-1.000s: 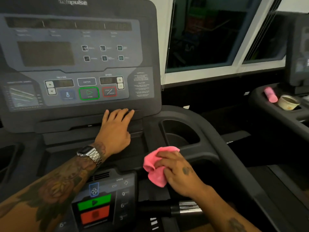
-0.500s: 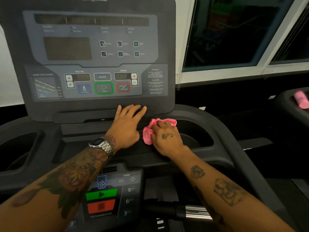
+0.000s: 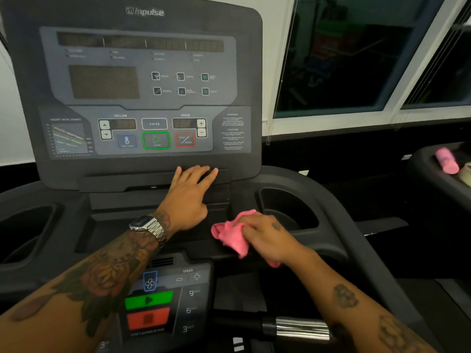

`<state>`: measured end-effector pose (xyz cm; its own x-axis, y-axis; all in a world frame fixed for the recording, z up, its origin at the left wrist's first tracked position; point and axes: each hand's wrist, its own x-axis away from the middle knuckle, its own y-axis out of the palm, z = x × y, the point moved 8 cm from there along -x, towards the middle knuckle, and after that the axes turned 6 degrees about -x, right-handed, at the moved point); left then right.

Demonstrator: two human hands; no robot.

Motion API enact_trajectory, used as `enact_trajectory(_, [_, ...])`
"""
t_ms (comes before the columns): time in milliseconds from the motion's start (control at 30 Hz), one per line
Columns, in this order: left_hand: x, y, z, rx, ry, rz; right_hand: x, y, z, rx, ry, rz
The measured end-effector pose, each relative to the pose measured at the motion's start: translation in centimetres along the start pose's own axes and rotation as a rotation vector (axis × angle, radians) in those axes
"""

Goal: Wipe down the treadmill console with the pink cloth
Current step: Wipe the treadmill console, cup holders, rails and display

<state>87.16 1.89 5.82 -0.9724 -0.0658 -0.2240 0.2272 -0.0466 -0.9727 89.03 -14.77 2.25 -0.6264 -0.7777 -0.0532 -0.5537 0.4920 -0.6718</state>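
1. The crumpled pink terry cloth [image 3: 233,234], judged soft, light and limp, is being bunched under the right hand [image 3: 265,238] on the black plastic treadmill console [image 3: 142,171] ledge, beside the cup holder [image 3: 288,210].
2. It is best being gripped wadded, fingers curled over it.
3. The left hand [image 3: 190,197] is being rested flat, fingers spread, empty.

I see the pink cloth [image 3: 233,236] as soft, fuzzy fabric. The treadmill console [image 3: 142,98] looks like matt dark plastic with a smoother, faintly glossy panel. My wristwatch [image 3: 150,226] is shiny metal.
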Motion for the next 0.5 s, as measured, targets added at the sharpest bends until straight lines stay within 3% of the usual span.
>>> enact_trajectory(100, [0.0, 0.0, 0.0, -0.002, 0.005, 0.003, -0.6, -3.7, 2.9, -0.148, 0.184, 0.286])
enact_trajectory(167, [0.0, 0.1, 0.0, -0.001, 0.004, 0.004, -1.3, -4.6, 2.8, -0.064, 0.127, 0.443])
enact_trajectory(200, [0.0, 0.2, 0.0, 0.002, 0.001, 0.008, -2.2, -4.0, 1.9, 0.006, 0.032, 0.444])
enact_trajectory(267, [0.0, 0.2, 0.0, 0.013, -0.002, 0.007, -4.5, -0.8, 0.3, 0.208, -0.094, 0.291])
enact_trajectory(367, [-0.1, 0.2, -0.2, 0.052, -0.005, -0.011, -6.5, 1.9, 0.1, 0.433, -0.034, 0.160])
enact_trajectory(500, [0.1, 0.2, -0.5, 0.034, 0.028, 0.042, -7.4, 0.5, 1.9, 0.412, 0.001, 0.182])
